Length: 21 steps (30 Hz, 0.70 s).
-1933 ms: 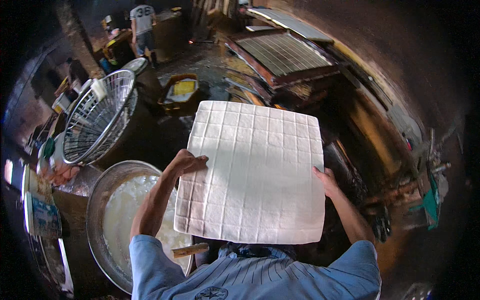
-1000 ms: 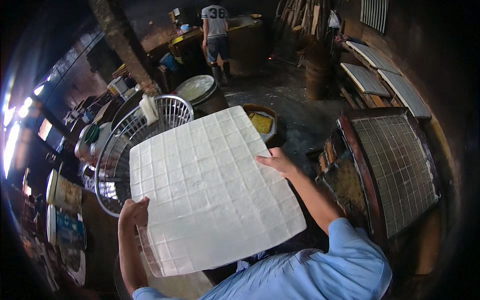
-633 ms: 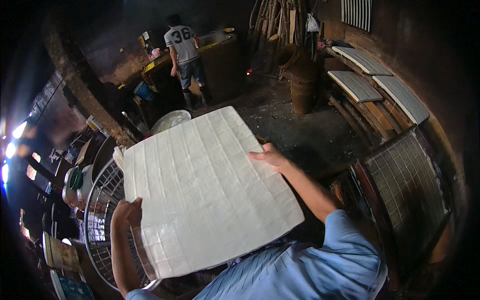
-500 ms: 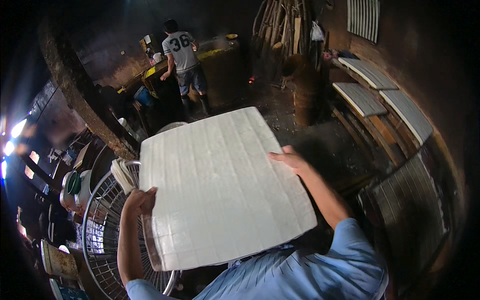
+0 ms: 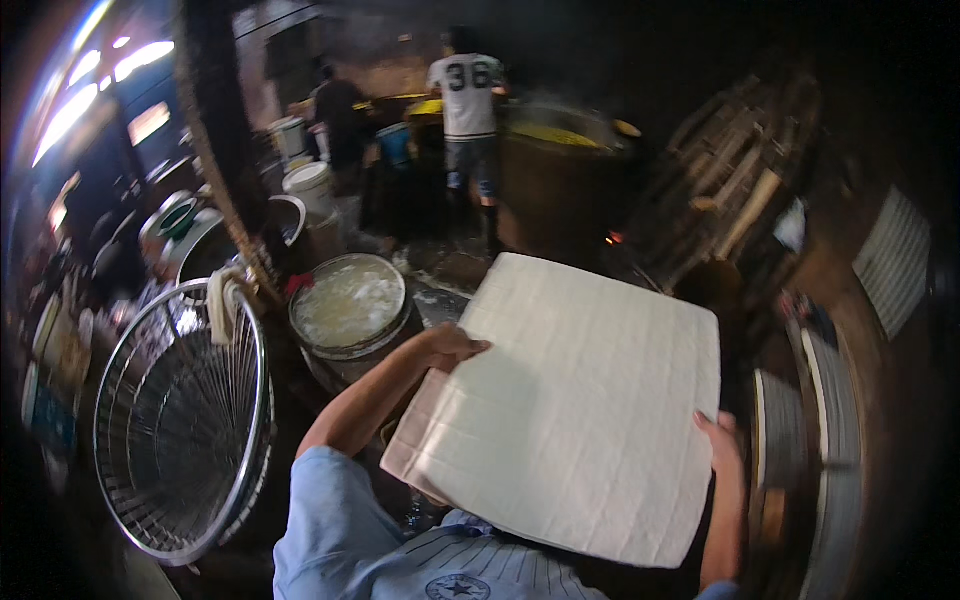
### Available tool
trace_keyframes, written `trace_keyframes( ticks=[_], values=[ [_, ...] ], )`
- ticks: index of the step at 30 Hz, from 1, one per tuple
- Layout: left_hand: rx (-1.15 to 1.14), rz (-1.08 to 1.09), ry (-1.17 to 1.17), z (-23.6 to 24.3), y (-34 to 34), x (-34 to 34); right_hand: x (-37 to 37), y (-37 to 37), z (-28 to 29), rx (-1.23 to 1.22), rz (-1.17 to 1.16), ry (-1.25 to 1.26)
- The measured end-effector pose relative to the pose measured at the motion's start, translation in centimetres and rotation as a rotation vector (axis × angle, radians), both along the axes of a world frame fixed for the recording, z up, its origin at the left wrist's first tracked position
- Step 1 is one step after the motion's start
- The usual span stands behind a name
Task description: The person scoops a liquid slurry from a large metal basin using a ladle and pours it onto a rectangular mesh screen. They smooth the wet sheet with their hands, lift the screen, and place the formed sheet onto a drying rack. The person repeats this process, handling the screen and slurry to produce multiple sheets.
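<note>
A wide, square, white slab with rounded corners and faint parallel creases spans the space before my chest. Whether it is a board wrapped in cloth or a solid sheet, I cannot tell. My left hand grips its left edge, thumb on top and fingers underneath. At the right edge my right hand holds on in the same way, its fingers mostly hidden below. The slab is turned, with its far edge sloping down to the right.
To my left stands a large wire basket with a pale cloth over its rim. Beyond it is a round vat of cloudy, foamy liquid. Two people work at the back. Similar pale slabs lie along the right wall near stacked firewood.
My view has swung to the left. The slab has turned clockwise and sits farther from the wire basket, still in both hands. The foamy vat has come into sight.
</note>
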<state>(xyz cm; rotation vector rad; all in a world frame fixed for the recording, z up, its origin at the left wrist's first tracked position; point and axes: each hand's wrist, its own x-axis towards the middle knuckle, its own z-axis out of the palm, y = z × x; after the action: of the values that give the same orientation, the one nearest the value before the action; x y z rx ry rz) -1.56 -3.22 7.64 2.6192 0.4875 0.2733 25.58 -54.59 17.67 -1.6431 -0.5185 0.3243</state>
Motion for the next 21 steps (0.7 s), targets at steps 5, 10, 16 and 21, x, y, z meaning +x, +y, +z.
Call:
trace_keyframes(
  ticks=[5, 10, 16, 21],
  values=[
    [-0.297, 0.156, 0.102, 1.8, -0.3, -0.4, -2.2, 1.5, -1.5, -0.066, 0.078, 0.014],
    [-0.449, 0.3, 0.067, 5.7, -1.2, 2.6, 5.3, 4.3, 0.9, -0.028, 0.195, 0.03],
    [-0.439, 0.338, 0.137, 5.0, 3.2, -2.2, 2.7, 10.0, 1.2, -0.062, 0.195, 0.067],
    [-0.291, 0.419, -0.063, 3.1, 0.3, -12.5, -2.2, 11.2, -2.0, 0.044, 0.196, -0.038]
  ],
)
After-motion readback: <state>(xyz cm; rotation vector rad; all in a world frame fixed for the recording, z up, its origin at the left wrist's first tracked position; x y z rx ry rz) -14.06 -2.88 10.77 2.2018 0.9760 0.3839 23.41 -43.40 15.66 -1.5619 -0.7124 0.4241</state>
